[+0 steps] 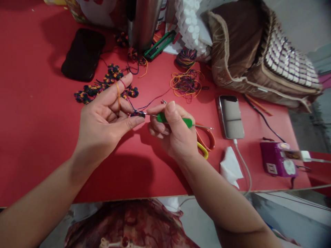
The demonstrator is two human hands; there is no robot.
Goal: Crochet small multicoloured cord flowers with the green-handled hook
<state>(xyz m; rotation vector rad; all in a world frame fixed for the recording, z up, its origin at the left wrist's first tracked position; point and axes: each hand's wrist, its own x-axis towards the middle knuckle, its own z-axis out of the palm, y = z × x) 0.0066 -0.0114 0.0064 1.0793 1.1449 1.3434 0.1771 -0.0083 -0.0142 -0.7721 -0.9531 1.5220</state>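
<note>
My left hand point(108, 113) pinches a small dark crochet piece point(138, 114) between thumb and fingers. Orange and purple yarn point(119, 94) loops over its raised forefinger. In my right hand point(176, 127) is a crochet hook point(161, 117) with a green grip; its metal tip meets the crochet piece. A strand runs from the piece to a loose tangle of multicolored yarn point(186, 83). Behind my left hand lie several finished-looking crochet flowers point(89, 91). Scissors with orange and yellow handles point(210, 139) lie partly hidden under my right hand.
On the red table point(38, 137) are a black phone-like object point(83, 55), a yarn ball point(186, 57), a green cutter point(159, 45) and a metal cylinder point(146, 24). To the right are a charging phone point(231, 117), a tissue point(230, 167), a purple box point(274, 158) and a brown bag point(240, 69).
</note>
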